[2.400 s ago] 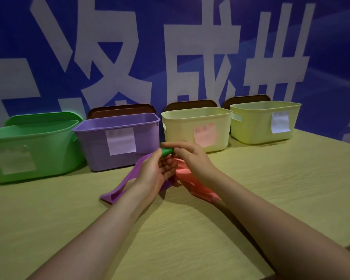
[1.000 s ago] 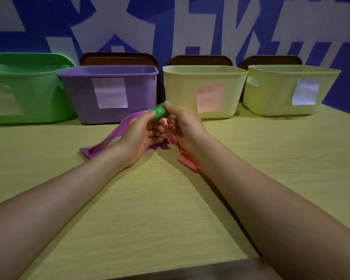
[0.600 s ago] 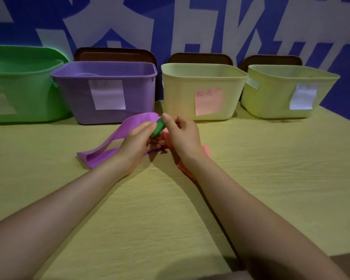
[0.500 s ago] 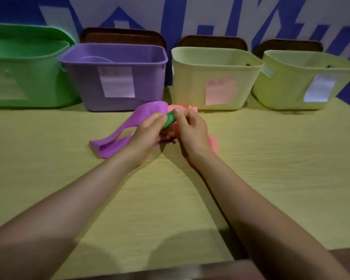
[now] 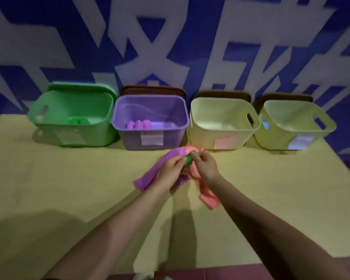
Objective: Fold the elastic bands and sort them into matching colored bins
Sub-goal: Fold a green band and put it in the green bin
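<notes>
A small rolled green band (image 5: pixel 189 159) is pinched between my left hand (image 5: pixel 171 171) and my right hand (image 5: pixel 205 166), above the table in front of the bins. Under my hands lie a loose purple band (image 5: pixel 150 177) and a loose pink band (image 5: pixel 207 196). At the back stand a green bin (image 5: pixel 73 118) with a green roll inside, a purple bin (image 5: pixel 150 122) holding several folded purple bands, a cream bin (image 5: pixel 222 122) with a pink label, and a yellow-green bin (image 5: pixel 295 124) with a white label.
The bins stand in a row along the yellow-green table's (image 5: pixel 69 188) far edge, against a blue wall with large white characters. Brown lids lean behind three of the bins. The table's near edge runs along the bottom of the view.
The camera has risen and tilted down, so the bins' insides now show. My hands stay together on the green roll over the purple and pink bands.
</notes>
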A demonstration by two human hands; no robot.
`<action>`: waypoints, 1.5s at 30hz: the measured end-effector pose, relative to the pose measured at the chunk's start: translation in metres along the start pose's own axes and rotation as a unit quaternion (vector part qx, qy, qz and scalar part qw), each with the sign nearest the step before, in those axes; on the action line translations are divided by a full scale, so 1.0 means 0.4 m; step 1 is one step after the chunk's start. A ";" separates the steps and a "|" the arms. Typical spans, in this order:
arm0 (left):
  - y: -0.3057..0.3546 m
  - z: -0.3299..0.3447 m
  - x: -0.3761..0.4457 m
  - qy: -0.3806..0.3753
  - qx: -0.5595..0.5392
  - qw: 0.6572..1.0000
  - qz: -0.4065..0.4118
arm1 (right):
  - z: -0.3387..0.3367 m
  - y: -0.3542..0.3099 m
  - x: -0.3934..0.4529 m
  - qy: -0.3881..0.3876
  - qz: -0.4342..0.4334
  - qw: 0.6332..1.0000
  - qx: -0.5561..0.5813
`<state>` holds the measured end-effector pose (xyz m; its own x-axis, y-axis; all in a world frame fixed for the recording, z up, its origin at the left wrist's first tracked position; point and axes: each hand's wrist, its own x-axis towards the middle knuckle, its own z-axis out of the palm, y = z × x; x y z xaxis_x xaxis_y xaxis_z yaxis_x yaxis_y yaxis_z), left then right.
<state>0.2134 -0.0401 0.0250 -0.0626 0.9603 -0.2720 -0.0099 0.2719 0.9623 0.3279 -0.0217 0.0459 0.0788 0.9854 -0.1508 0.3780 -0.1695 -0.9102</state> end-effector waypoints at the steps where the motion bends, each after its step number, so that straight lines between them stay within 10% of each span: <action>1: 0.041 -0.016 -0.005 -0.003 -0.020 1.000 -0.010 | -0.001 -0.040 -0.005 -0.003 0.004 1.000 0.007; 11: 0.395 -0.280 -0.034 0.044 -0.342 0.933 -0.098 | 0.162 -0.454 -0.043 -0.045 -0.058 0.988 0.139; 25: 0.392 -0.537 0.040 0.029 -0.386 0.913 -0.128 | 0.463 -0.504 -0.017 -0.034 0.071 0.945 0.318; 33: 0.377 -0.731 0.202 0.095 0.008 0.990 -0.107 | 0.572 -0.516 0.137 -0.028 0.105 0.973 0.204; 40: 0.284 -1.029 0.312 0.310 0.370 0.875 -0.035 | 0.746 -0.521 0.238 -0.140 0.104 0.984 -0.028; 45: 0.202 -1.086 0.355 0.254 0.323 0.906 -0.101 | 0.834 -0.496 0.324 -0.163 0.121 0.968 -0.145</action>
<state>-0.2298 0.0908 0.0675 -0.5779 0.7783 -0.2455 0.5028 0.5765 0.6441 -0.0447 0.1446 0.0781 -0.0807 0.8601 -0.5037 0.6312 -0.3470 -0.6937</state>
